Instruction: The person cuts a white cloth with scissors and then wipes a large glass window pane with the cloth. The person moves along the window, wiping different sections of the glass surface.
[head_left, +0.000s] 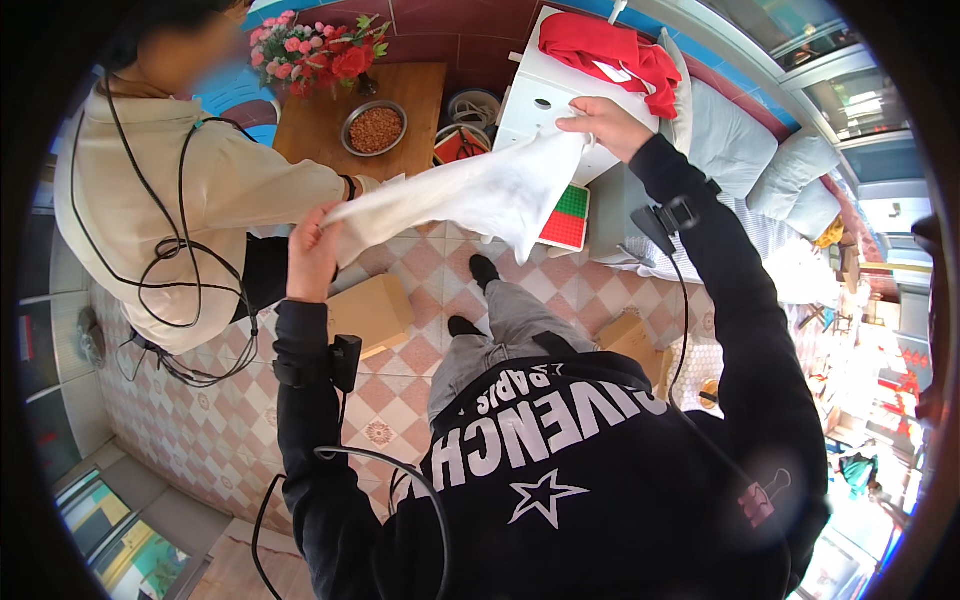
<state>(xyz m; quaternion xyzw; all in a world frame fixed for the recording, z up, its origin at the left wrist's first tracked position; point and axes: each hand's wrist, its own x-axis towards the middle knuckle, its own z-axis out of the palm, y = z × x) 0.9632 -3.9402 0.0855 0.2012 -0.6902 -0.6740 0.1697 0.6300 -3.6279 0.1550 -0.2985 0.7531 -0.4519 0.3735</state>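
A thin white cloth (480, 187) is stretched through the air between my two hands. My left hand (311, 255) pinches one end of it. At the other end, my right hand (607, 126) grips an upper corner, close to the white cabinet (517, 112). The cloth's lower edge on the right hangs loose in folds above the tiled floor. On the cabinet top, just beyond my right hand, lies a folded red garment (600, 49). Partly behind the cloth is a red and green building-brick plate (566, 221).
A person in a cream top (202, 180) sits or stands at the left with loose black cables down the back. The wooden table (307, 124) bears artificial flowers (315, 52) and a metal bowl of reddish kernels (375, 129). Cardboard boxes (371, 311) lie on the floor; grey pillows (727, 131) rest at right.
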